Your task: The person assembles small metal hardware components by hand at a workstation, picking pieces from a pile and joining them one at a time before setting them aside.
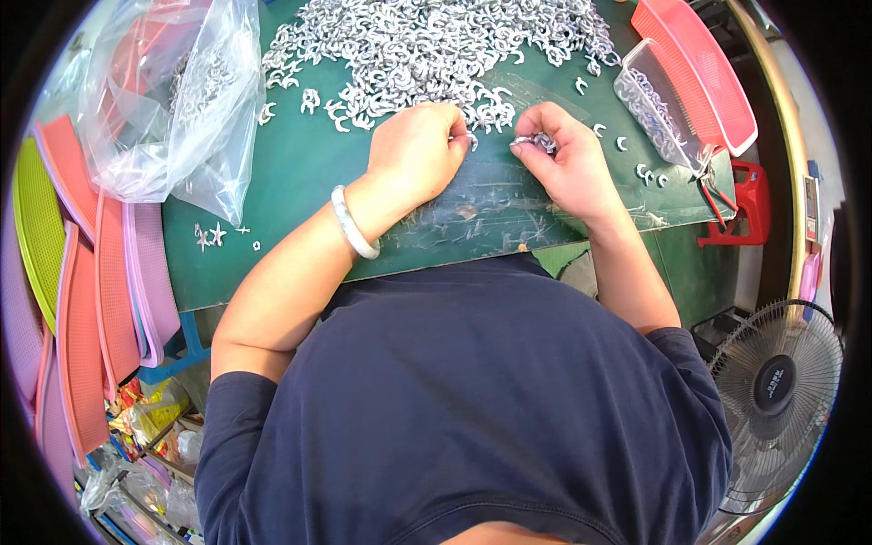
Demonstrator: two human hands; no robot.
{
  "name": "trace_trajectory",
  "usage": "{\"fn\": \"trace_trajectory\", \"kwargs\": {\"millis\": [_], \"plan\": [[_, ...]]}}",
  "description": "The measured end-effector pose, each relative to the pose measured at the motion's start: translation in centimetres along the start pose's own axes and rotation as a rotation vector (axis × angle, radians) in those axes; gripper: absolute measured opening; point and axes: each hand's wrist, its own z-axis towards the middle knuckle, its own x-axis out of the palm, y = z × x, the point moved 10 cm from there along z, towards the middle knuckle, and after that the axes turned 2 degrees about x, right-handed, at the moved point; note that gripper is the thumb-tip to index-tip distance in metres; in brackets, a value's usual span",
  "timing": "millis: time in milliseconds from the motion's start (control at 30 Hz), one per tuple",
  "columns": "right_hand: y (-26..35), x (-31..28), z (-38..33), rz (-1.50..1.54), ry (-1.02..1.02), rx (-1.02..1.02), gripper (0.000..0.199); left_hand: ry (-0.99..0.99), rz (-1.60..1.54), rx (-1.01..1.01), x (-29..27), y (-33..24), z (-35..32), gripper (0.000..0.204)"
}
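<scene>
STEP: likely sorting, gathering small white hook-shaped clips off heap on green table | RIGHT: right hand fingers pinched on clip bunch | LEFT: left hand curled at heap edge, grip hidden | NEXT: probably needs picking another clip.

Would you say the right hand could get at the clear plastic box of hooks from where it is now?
Probably yes: the right hand lies beside the clear plastic box, with only bare green mat and loose hooks between.
</scene>
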Motion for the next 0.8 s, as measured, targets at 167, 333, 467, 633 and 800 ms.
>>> {"fn": "trace_trajectory", "kwargs": {"millis": [167,333,467,633,800], "plan": [[0.4,-0.2,-0.1,0.024,-0.054,-0.030,0.028,-0.057,-0.074,0.151,-0.2,-0.3,-0.7,0.007],[1.1,0.0,-0.3,-0.008,-0.047,-0.036,0.035,-0.093,-0.288,0.180,-1.1,0.2,-1.4,0.006],[1.5,0.2,-0.2,-0.029,-0.036,-0.065,0.037,0.019,-0.589,0.076,-0.4,1.3,-1.7,0.004],[1.6,0.2,-0.2,-0.054,-0.040,-0.064,0.036,0.235,-1.415,-0.206,1.4,3.0,-2.7,0.005],[-1.9,0.3,0.4,0.687,0.031,0.208,0.024,0.279,-1.692,-0.199,0.5,3.2,-2.7,0.015]]}}
